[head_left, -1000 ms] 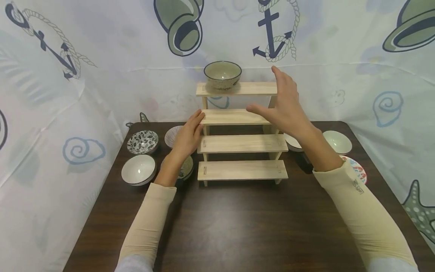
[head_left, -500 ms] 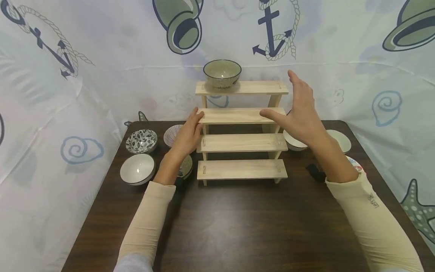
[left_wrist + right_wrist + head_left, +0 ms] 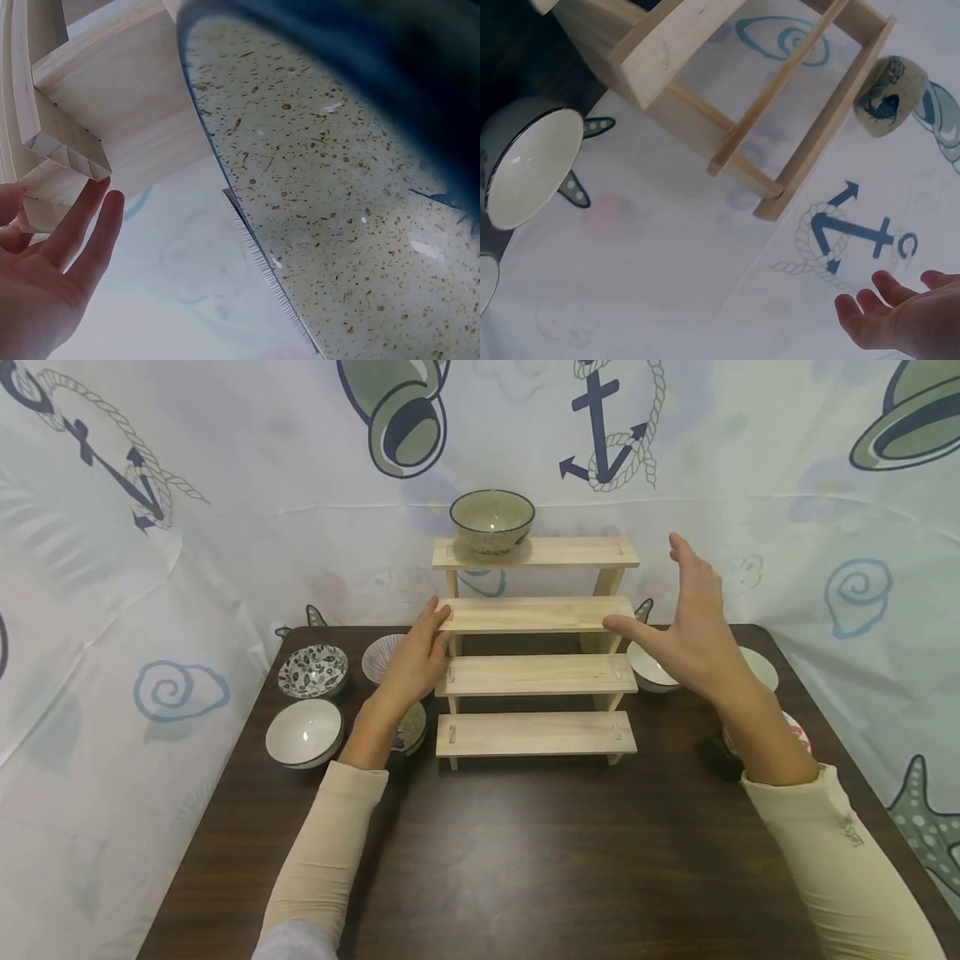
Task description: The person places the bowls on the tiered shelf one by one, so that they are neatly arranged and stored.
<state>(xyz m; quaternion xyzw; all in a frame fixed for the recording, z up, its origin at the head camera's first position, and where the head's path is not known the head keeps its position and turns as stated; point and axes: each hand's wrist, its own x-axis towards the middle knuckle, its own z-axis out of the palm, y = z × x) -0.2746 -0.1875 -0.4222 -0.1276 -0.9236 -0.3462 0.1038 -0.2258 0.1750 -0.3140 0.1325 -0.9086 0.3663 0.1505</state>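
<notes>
A stepped wooden stand (image 3: 537, 675) with several tiers rises at the back of the table. On the left end of its top tier sits a greenish speckled bowl (image 3: 492, 531) with a dark rim. My left hand (image 3: 411, 662) touches the left end of the tier below, its fingers extended; in the left wrist view, the fingertips of this hand (image 3: 71, 266) meet a plank's corner. To the right of the stand, my right hand (image 3: 697, 635) hangs in the air, thumb and fingers spread, holding nothing. The right wrist view shows that hand (image 3: 907, 319) apart from the stand.
Left of the stand are a black-and-white patterned bowl (image 3: 312, 671), a white bowl (image 3: 303, 733), a ribbed bowl (image 3: 381, 656) and a partly hidden dark-rimmed bowl (image 3: 411, 729). On the right are a white bowl (image 3: 651, 668) and other dishes, partly behind my right arm. Printed cloth (image 3: 300, 435) hangs behind.
My right hand has moved right and slightly down, away from the stand's upper tiers, still spread. My left hand stays at the stand's left end. The bowl on top has not moved.
</notes>
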